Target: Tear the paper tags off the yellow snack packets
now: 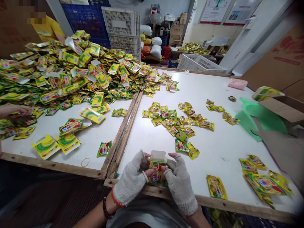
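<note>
My left hand (pixel 133 177) and my right hand (pixel 179 182), both in white fingerless gloves, grip a small yellow-green packet box (pixel 157 166) between them at the near edge of the white table (pixel 213 95). The box's white flap stands open at the top. Small yellow-green sachets (pixel 175 122) lie scattered just beyond my hands. One single sachet (pixel 216 186) lies to my right.
A big heap of sachets and flat packets (pixel 71 72) covers the left table. Another person's hand (pixel 14 110) rests at the far left. A green plastic piece (pixel 258 118), a cardboard box (pixel 285 107), a pink item (pixel 237 83) and white crates (pixel 122 28) stand around.
</note>
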Demonstrator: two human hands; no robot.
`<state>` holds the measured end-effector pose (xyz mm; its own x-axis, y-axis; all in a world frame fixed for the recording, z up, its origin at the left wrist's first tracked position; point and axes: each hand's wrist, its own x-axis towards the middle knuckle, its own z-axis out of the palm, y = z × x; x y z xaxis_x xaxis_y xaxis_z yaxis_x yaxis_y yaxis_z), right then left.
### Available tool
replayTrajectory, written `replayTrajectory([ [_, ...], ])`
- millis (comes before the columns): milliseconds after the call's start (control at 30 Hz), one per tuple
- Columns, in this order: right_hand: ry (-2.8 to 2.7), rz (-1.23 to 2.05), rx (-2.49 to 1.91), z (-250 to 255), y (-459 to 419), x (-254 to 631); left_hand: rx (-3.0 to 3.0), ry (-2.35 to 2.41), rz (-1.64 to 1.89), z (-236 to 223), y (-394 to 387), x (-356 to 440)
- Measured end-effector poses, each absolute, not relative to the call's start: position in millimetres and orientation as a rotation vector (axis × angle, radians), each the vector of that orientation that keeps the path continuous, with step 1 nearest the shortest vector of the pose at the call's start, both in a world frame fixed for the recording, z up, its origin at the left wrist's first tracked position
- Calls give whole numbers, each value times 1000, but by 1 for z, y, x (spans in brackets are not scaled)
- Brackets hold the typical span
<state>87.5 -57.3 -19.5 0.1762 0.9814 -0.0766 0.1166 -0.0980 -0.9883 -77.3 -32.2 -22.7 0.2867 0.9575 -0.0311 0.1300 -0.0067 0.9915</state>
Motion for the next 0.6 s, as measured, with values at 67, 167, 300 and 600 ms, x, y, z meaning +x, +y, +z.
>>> replayTrajectory([
  [67,-1088,1071,-1411,-22,-59,88,1502,1071,892,-25,-33,-80],
  [167,-1202,970,-1398,-26,-60,92,1632,1055,895,-22,-27,-84],
  [300,-1469,812,-1426,-25,-55,98,1773,984,863,-12,-18,-86],
  [600,-1441,997,-1420,-11,-50,99,1498,1076,925,-11,-16,-82],
])
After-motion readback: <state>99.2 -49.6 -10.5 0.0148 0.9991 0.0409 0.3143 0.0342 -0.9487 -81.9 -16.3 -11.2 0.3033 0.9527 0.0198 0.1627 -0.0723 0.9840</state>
